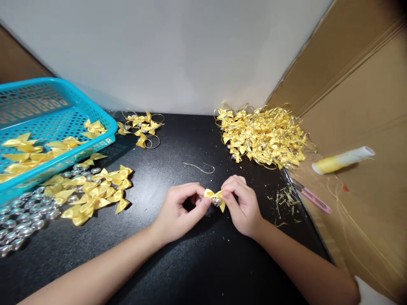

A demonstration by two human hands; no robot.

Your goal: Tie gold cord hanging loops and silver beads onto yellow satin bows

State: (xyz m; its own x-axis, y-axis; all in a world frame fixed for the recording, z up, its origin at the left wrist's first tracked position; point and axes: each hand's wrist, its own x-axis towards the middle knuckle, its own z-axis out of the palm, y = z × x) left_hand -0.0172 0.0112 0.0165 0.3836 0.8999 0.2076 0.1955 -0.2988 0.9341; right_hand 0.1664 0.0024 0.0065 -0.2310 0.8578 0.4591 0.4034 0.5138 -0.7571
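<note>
Between my two hands, over the black table (143,254), is a yellow ribbon bow (210,193) with a silver bead (217,201) at its middle. My left hand (184,207) pinches the bow's left side between thumb and forefinger. On the other side, the thumb and curled fingers of my right hand (243,205) grip its right end. A thin gold cord (203,170) lies curved on the table just beyond my hands.
A blue basket (111,127) with yellow bows stands at the left. Near it lie loose bows (95,195) and silver beads (27,216). Finished-looking bows with gold loops (263,135) are heaped at the back right. A pink-handled cutter (316,200) and a thread tube (343,160) lie rightward.
</note>
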